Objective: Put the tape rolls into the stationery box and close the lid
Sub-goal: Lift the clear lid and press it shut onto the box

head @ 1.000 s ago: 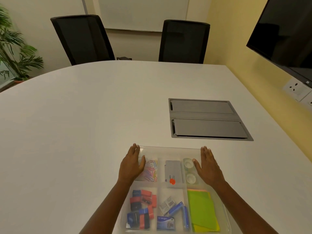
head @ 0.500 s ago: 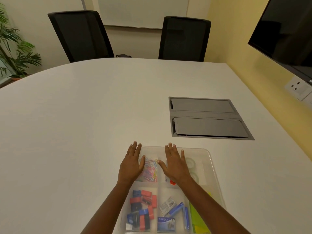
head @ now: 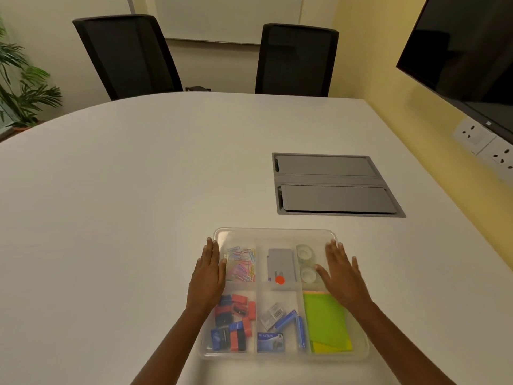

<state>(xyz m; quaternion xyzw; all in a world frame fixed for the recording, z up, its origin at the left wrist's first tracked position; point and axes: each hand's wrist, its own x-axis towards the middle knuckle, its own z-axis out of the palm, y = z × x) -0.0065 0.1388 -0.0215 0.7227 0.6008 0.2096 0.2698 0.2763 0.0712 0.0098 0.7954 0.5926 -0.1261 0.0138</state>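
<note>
A clear plastic stationery box (head: 274, 233) lies on the white table in front of me, its see-through lid down over the compartments. Two clear tape rolls (head: 306, 253) sit one behind the other in the far right compartment, under the lid. My left hand (head: 208, 273) lies flat on the lid's left edge, fingers apart. My right hand (head: 341, 273) lies flat on the lid's right edge, just right of the tape rolls. Neither hand holds anything.
Other compartments hold coloured paper clips (head: 241, 263), a grey stapler (head: 280, 265), binder clips (head: 234, 320), staple boxes (head: 277, 326) and green sticky notes (head: 324, 320). A grey cable hatch (head: 333, 184) is set into the table beyond. Two black chairs stand at the far edge.
My right hand has slid from the lid's middle back out to its right edge. My left hand has shifted slightly left, to the left edge. The box has not moved.
</note>
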